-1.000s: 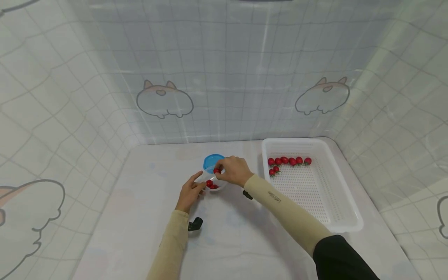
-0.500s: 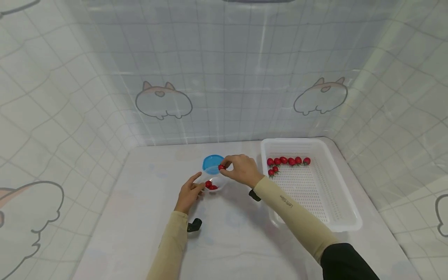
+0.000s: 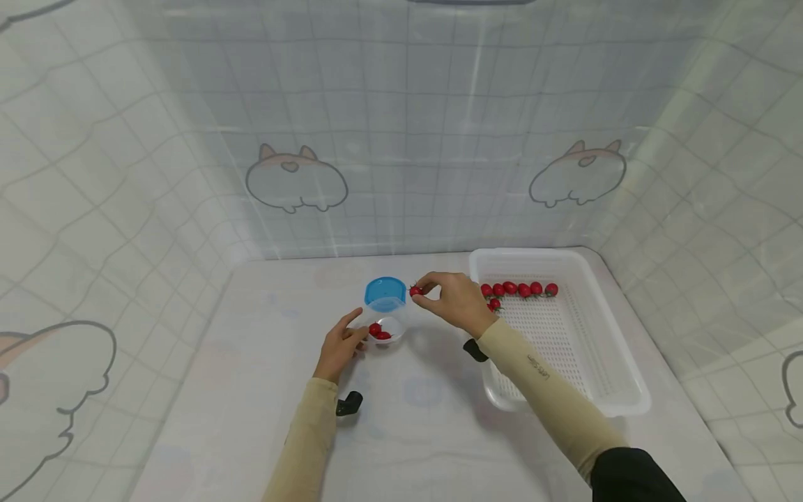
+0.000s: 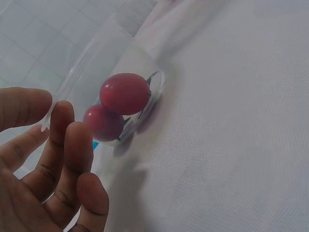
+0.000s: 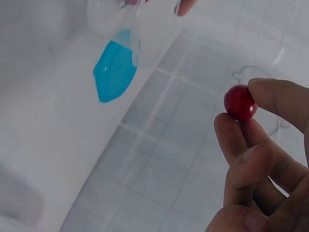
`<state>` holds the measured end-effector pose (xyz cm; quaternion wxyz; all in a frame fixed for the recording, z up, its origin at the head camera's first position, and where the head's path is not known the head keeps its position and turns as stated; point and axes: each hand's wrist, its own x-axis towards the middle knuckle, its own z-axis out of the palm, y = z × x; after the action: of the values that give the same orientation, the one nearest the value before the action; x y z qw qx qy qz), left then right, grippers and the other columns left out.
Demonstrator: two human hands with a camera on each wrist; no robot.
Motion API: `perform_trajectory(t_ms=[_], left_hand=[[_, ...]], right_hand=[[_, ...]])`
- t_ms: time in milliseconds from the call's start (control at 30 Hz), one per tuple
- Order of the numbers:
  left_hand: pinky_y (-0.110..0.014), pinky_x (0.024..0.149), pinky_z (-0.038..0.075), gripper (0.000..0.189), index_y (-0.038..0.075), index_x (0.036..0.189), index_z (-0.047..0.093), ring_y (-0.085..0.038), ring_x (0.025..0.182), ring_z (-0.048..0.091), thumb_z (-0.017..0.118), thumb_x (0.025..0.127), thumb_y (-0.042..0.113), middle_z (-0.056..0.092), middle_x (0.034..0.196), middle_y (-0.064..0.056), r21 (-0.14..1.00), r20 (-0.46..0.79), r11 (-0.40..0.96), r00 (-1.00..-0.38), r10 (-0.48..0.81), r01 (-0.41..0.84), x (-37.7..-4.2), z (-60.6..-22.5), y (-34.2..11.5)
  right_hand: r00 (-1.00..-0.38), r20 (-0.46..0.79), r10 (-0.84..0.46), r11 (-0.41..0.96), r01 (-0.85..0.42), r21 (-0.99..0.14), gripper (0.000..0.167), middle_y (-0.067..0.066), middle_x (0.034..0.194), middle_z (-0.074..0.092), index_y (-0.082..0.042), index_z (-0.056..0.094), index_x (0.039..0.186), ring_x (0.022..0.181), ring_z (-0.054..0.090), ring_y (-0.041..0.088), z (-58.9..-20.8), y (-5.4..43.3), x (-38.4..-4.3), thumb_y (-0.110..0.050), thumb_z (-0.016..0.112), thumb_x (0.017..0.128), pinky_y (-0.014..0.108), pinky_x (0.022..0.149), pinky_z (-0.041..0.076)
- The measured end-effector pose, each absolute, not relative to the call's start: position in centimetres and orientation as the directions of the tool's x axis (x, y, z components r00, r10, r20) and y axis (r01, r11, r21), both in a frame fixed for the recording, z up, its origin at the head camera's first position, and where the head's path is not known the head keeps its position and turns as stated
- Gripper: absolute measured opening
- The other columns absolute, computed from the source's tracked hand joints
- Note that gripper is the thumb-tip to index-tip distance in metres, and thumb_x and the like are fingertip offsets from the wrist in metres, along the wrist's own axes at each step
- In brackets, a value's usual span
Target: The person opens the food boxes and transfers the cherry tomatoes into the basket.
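In the head view my right hand (image 3: pixel 454 300) pinches a cherry tomato (image 3: pixel 415 291) between thumb and fingertips, raised to the right of the blue lid (image 3: pixel 384 287). The right wrist view shows this round red tomato (image 5: pixel 240 102) at the tips of the fingers. My left hand (image 3: pixel 340 348) holds a small clear plastic bowl (image 3: pixel 394 328) at its left side. In the left wrist view the thumb and fingers lie on either side of the bowl's rim (image 4: pixel 72 72). Two cherry tomatoes (image 4: pixel 125 94) with green stems lie inside the bowl.
A white perforated basket (image 3: pixel 617 348) stands on the right of the white-covered table (image 3: pixel 251 383). Several cherry tomatoes (image 3: pixel 523 290) lie in it, lined up along its back and left side. Tile-patterned curtains (image 3: pixel 433 174) enclose the table at the back and sides.
My right hand has moved right, away from over the bowl, with the cherry tomato still pinched. The left hand and the bowl have stayed in place.
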<state>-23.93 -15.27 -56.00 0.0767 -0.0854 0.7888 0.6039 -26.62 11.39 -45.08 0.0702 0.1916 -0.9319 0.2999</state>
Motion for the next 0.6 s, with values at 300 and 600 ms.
perform_trajectory(t_ms=[300,600], left_hand=[[-0.033,0.078,0.047,0.053,0.029,0.150,0.050,-0.024,0.086,0.064,0.066,0.099,0.030,0.070,0.102,-0.009,0.936,-0.244,0.250,-0.969,-0.043,-0.247,-23.6,-56.6,-14.9],[-0.032,0.077,0.048,0.053,0.028,0.150,0.049,-0.025,0.085,0.065,0.064,0.100,0.030,0.071,0.100,-0.008,0.937,-0.211,0.277,-0.977,-0.041,-0.214,-24.0,-56.2,-14.6]], right_hand=[[-0.940,0.237,-0.246,0.748,-0.340,-0.570,0.025,-0.012,0.096,0.074,-0.026,0.076,0.108,0.059,0.054,0.013,-45.2,14.6,-26.2,-0.044,0.074,0.092,0.033,0.050,0.044],[-0.946,0.275,-0.175,0.713,-0.314,-0.626,0.030,-0.010,0.097,0.074,-0.024,0.075,0.108,0.054,0.054,0.015,-44.5,18.1,-26.5,-0.048,0.074,0.091,0.034,0.048,0.044]])
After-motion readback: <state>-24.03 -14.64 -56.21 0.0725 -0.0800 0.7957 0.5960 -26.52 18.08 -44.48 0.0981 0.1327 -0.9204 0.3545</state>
